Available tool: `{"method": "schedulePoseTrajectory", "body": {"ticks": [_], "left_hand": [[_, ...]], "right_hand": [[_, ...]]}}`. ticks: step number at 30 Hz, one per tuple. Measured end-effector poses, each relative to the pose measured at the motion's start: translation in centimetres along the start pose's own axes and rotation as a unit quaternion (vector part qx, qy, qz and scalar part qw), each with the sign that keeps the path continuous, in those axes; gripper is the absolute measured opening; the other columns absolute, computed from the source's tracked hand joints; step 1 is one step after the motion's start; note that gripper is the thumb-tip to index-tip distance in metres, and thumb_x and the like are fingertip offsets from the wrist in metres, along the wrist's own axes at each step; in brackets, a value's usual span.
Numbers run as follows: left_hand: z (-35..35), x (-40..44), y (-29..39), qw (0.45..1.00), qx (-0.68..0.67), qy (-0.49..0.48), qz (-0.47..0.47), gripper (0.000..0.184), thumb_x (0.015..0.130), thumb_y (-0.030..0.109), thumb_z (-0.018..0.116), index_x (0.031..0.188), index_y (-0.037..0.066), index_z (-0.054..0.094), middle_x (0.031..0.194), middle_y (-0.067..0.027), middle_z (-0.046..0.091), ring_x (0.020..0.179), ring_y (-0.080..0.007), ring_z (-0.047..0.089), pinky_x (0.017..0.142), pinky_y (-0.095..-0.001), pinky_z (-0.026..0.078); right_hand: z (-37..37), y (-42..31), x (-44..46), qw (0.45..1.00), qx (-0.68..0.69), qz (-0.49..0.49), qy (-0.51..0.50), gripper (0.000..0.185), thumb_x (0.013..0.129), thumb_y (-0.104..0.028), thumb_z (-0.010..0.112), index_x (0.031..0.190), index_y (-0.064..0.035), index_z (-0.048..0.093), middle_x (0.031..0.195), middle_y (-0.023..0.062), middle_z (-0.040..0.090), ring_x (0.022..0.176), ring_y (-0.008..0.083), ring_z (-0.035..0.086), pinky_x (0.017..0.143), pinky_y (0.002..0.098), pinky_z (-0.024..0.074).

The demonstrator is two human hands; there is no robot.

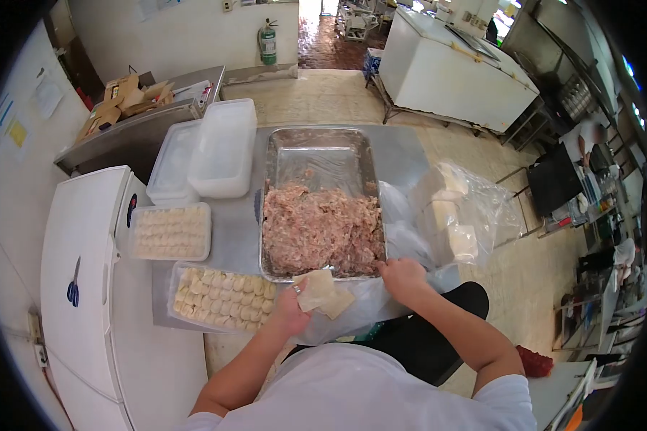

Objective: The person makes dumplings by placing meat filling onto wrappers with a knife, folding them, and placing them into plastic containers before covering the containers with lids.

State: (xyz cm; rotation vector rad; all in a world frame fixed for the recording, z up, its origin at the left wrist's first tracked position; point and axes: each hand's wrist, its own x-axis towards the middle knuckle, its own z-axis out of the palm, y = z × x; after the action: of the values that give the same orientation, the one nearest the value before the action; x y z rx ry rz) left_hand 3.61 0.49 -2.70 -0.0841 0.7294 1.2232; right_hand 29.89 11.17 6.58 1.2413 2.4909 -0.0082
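by corner of meat tray (367, 161), right hand (403, 279), left hand (290, 314) holding wrappers (317, 290)

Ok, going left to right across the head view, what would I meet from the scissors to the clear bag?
Scissors, folded dough pieces, left hand, thin dough sheets, right hand, clear bag.

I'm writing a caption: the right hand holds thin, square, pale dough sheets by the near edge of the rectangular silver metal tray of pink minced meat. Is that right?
Not quite: the head view shows the left hand holding the dough sheets by the near edge of the tray.
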Motion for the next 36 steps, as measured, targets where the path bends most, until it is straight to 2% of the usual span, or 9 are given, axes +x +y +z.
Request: {"method": "schedulePoseTrajectory", "body": {"ticks": [5, 10, 19, 22, 25, 28, 31, 34, 36], "left_hand": [[0.2, -1.3, 3.0, 0.998, -0.053, 0.012, 0.019, 0.039, 0.103, 0.022, 0.054, 0.135, -0.001, 0.056, 0.133, -0.0149, 0.064, 0.125, -0.0314, 0.061, 0.113, -0.0473, 0.045], [0.8, -1.4, 4.2, 0.995, -0.099, -0.015, 0.028, 0.041, 0.103, 0.026, 0.054, 0.134, -0.001, 0.057, 0.133, -0.0162, 0.065, 0.125, -0.0336, 0.061, 0.114, -0.0490, 0.044], [0.2, -1.6, 4.6, 0.991, -0.116, -0.052, 0.031, 0.044, 0.104, 0.030, 0.052, 0.133, -0.001, 0.058, 0.132, -0.0172, 0.065, 0.125, -0.0347, 0.061, 0.113, -0.0492, 0.043], [-0.1, -1.8, 5.2, 0.992, -0.102, -0.058, 0.050, 0.045, 0.104, 0.032, 0.050, 0.134, -0.002, 0.057, 0.133, -0.0171, 0.065, 0.125, -0.0348, 0.061, 0.113, -0.0491, 0.043], [-0.8, -1.4, 5.8, 0.991, -0.104, -0.049, 0.064, 0.046, 0.104, 0.032, 0.050, 0.134, -0.002, 0.057, 0.133, -0.0170, 0.065, 0.125, -0.0347, 0.061, 0.114, -0.0487, 0.043], [-0.7, -1.6, 6.4, 0.992, -0.080, -0.016, 0.091, 0.047, 0.105, 0.033, 0.049, 0.136, -0.002, 0.055, 0.135, -0.0178, 0.063, 0.126, -0.0350, 0.060, 0.114, -0.0487, 0.043], [-1.0, -0.6, 6.1, 0.993, -0.066, -0.035, 0.090, 0.050, 0.106, 0.034, 0.045, 0.138, -0.002, 0.053, 0.139, -0.0188, 0.060, 0.129, -0.0353, 0.057, 0.116, -0.0486, 0.041], [1.2, 0.0, 5.0, 0.994, -0.094, -0.003, 0.053, 0.051, 0.108, 0.036, 0.039, 0.139, -0.002, 0.051, 0.141, -0.0193, 0.058, 0.132, -0.0359, 0.055, 0.117, -0.0491, 0.039], [3.2, 0.4, 4.4, 0.992, -0.124, 0.000, 0.039, 0.050, 0.109, 0.036, 0.035, 0.139, -0.002, 0.051, 0.140, -0.0194, 0.058, 0.131, -0.0361, 0.054, 0.117, -0.0495, 0.039]], "right_hand": [[-0.8, 0.8, -0.3, 0.999, 0.038, 0.028, -0.019, 0.022, 0.092, -0.015, 0.057, 0.109, -0.0139, 0.071, 0.096, 0.0081, 0.073, 0.091, 0.0295, 0.073, 0.074, 0.0429, 0.0593], [-0.1, 0.2, -0.4, 0.998, 0.061, -0.003, -0.003, 0.023, 0.092, -0.014, 0.056, 0.109, -0.0134, 0.072, 0.099, 0.0096, 0.073, 0.090, 0.0308, 0.073, 0.072, 0.0449, 0.0596], [-0.4, -0.3, 0.5, 0.993, 0.081, 0.048, -0.076, 0.018, 0.084, -0.015, 0.062, 0.094, -0.0127, 0.077, 0.093, 0.0125, 0.076, 0.092, 0.0317, 0.074, 0.078, 0.0466, 0.0588], [-1.0, 0.0, 1.1, 0.985, 0.149, 0.036, -0.079, 0.020, 0.084, -0.014, 0.059, 0.093, -0.0141, 0.077, 0.090, 0.0140, 0.075, 0.091, 0.0315, 0.073, 0.080, 0.0471, 0.0574], [2.5, 1.7, 3.0, 0.966, 0.255, -0.029, -0.026, 0.033, 0.089, -0.017, 0.061, 0.117, -0.0192, 0.076, 0.087, 0.0140, 0.074, 0.082, 0.0316, 0.072, 0.074, 0.0425, 0.0560], [1.2, 1.7, 2.1, 0.910, 0.410, -0.016, -0.054, 0.033, 0.092, -0.016, 0.062, 0.122, -0.0172, 0.075, 0.078, 0.0133, 0.071, 0.076, 0.0267, 0.069, 0.071, 0.0388, 0.0537], [0.1, -0.2, 0.4, 0.867, 0.493, 0.048, -0.048, 0.035, 0.089, -0.012, 0.063, 0.121, -0.0186, 0.075, 0.094, 0.0167, 0.074, 0.085, 0.0350, 0.070, 0.076, 0.0398, 0.0540], [1.5, -4.1, -1.1, 0.829, 0.548, 0.021, 0.105, 0.036, 0.090, -0.008, 0.064, 0.123, -0.0197, 0.074, 0.089, 0.0153, 0.071, 0.081, 0.0338, 0.068, 0.072, 0.0409, 0.0530], [1.0, -7.1, -1.9, 0.862, 0.474, 0.013, 0.177, 0.044, 0.087, -0.005, 0.065, 0.127, -0.0207, 0.072, 0.086, 0.0143, 0.065, 0.078, 0.0333, 0.065, 0.070, 0.0423, 0.0525]]}}
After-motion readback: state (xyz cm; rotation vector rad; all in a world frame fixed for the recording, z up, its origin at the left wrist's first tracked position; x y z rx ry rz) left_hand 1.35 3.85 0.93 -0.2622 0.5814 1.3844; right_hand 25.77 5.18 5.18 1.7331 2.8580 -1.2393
